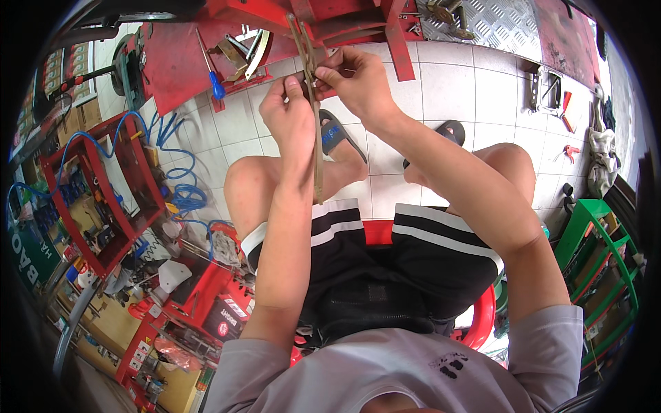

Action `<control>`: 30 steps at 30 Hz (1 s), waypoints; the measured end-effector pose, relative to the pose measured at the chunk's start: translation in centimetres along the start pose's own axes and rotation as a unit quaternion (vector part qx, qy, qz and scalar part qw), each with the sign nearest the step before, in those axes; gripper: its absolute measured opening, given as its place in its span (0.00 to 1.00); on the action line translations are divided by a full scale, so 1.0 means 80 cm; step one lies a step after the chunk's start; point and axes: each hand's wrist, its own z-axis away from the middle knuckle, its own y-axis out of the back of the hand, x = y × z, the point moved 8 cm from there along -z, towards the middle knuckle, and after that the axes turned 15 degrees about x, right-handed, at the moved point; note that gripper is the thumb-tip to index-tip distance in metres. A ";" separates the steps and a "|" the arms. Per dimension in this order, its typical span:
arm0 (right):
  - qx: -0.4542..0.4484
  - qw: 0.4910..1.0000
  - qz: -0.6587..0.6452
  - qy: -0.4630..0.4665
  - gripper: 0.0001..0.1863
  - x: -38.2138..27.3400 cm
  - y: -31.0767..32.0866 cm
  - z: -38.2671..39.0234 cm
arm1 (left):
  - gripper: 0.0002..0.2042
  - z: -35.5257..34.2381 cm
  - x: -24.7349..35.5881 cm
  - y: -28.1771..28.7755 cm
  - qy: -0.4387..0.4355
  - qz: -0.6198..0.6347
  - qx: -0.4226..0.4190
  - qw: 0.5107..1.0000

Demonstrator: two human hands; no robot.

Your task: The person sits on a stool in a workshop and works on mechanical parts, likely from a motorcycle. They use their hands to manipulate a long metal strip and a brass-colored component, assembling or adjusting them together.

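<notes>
A long, narrow, brownish-gold chain (319,165) hangs down past my left wrist, its lower end near my left knee. Above my fingers it runs up in two strands toward a red metal frame (265,17). My left hand (288,110) pinches the chain from the left, thumb uppermost. From the other side my right hand (354,79) grips it at the same height, thumb and fingertips closed. The fingers partly cover the spot where both hands meet, so small details there are hidden.
A blue-handled screwdriver (216,84) and loose metal parts (251,55) lie on the red platform (169,62) ahead. Blue air hose (187,198) coils at left beside a red rack (89,206). A green metal frame (602,237) stands at right.
</notes>
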 end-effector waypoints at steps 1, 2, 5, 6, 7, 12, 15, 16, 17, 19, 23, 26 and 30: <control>0.000 1.000 0.004 -0.002 0.05 0.000 0.000 0.001 | 0.16 0.000 0.000 0.000 0.004 -0.002 0.001 1.000; 0.003 1.000 0.002 0.003 0.05 -0.001 0.001 0.002 | 0.16 0.000 0.000 0.000 0.007 -0.005 0.003 1.000; 0.009 1.000 0.005 0.017 0.05 -0.001 0.002 0.003 | 0.14 0.003 0.008 -0.001 -0.009 0.004 0.006 1.000; 0.010 1.000 0.011 0.022 0.05 0.000 0.002 0.002 | 0.14 0.004 0.011 -0.002 -0.019 0.009 0.007 1.000; 0.011 0.999 0.017 0.027 0.06 0.001 0.002 0.002 | 0.14 0.006 0.010 -0.002 -0.021 -0.002 0.013 1.000; 0.036 0.995 0.070 0.064 0.05 0.007 0.006 -0.005 | 0.13 0.001 -0.007 -0.006 -0.009 -0.034 0.018 0.999; 0.027 0.987 0.109 0.117 0.05 0.008 0.008 -0.014 | 0.13 0.000 -0.013 -0.011 0.010 -0.038 0.018 0.999; 0.016 0.983 0.128 0.135 0.06 0.007 0.006 -0.016 | 0.12 -0.003 -0.017 -0.011 0.006 -0.031 0.024 0.999; 0.013 0.979 0.145 0.146 0.05 0.007 0.004 -0.019 | 0.12 -0.006 -0.021 -0.010 0.002 -0.033 0.031 0.999; 0.011 0.969 0.181 0.167 0.05 0.005 0.004 -0.023 | 0.12 -0.010 -0.023 -0.014 -0.005 -0.036 0.041 0.998; 0.021 0.980 0.159 0.120 0.04 0.010 0.000 -0.029 | 0.11 -0.026 -0.034 -0.011 -0.082 -0.080 0.083 0.990; 0.039 0.977 0.158 0.137 0.04 0.013 0.004 -0.039 | 0.11 -0.028 -0.036 -0.015 -0.068 -0.090 0.083 0.990; 0.023 0.981 0.138 0.134 0.05 0.023 0.006 -0.046 | 0.11 -0.018 -0.025 -0.017 -0.038 -0.078 0.057 0.995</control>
